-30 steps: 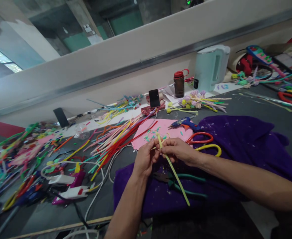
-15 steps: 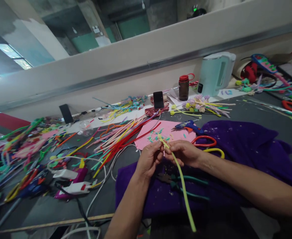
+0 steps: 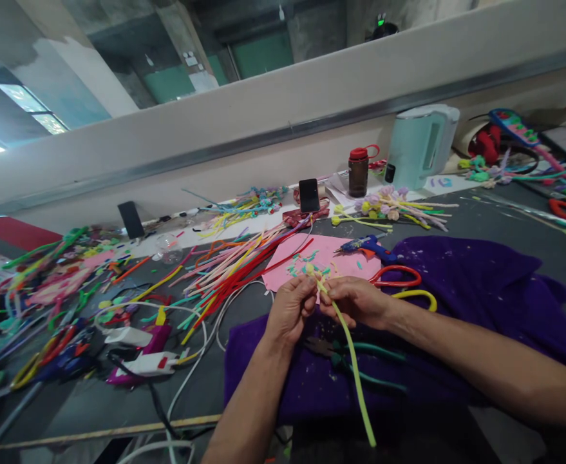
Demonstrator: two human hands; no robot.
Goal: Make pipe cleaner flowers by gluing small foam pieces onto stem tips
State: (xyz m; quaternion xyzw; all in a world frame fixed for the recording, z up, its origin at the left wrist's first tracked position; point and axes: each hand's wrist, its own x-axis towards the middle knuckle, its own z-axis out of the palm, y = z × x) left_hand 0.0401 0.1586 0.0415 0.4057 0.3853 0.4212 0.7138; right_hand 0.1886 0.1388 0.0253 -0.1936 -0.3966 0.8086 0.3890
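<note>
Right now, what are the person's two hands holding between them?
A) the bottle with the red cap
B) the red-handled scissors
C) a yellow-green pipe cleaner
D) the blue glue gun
C: the left hand and right hand pinch the top of a yellow-green pipe cleaner, which trails down toward the camera over the purple cloth.

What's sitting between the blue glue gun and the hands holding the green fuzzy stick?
In the head view, the red scissors handles and the pink sheet's edge lie between the blue glue gun and the right hand, on the purple cloth.
</note>
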